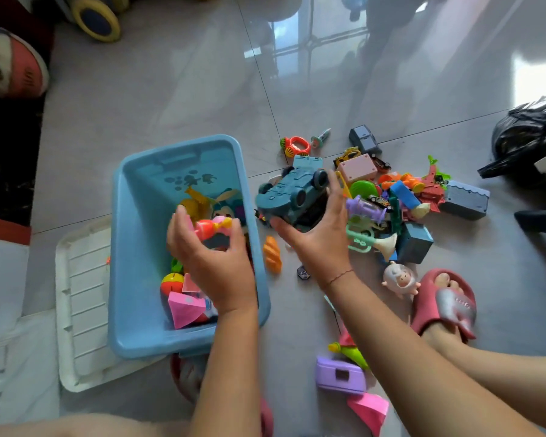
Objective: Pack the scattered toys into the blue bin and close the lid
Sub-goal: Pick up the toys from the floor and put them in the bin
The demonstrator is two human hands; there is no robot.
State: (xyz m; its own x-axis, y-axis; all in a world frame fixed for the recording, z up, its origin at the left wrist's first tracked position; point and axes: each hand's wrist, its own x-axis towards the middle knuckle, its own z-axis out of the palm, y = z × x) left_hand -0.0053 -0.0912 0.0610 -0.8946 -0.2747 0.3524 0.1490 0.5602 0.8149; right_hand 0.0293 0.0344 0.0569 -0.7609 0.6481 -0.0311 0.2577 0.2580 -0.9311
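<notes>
The blue bin (139,247) stands open on the floor with several toys inside, among them a pink prism (183,309) and a red-yellow ball (171,282). My left hand (213,263) hovers over the bin, shut on a small pink and red toy (210,227). My right hand (319,228) grips a teal toy truck (292,192), lifted at the bin's right rim. The white lid (82,298) lies flat on the floor, left of the bin and partly under it. A pile of scattered toys (401,200) lies to the right.
An orange croissant toy (272,254), a purple toy (341,375), a pink block (369,410) and a small doll (399,279) lie on the tiles. My foot in a pink slipper (445,302) is at right. A black bag (530,137) sits far right.
</notes>
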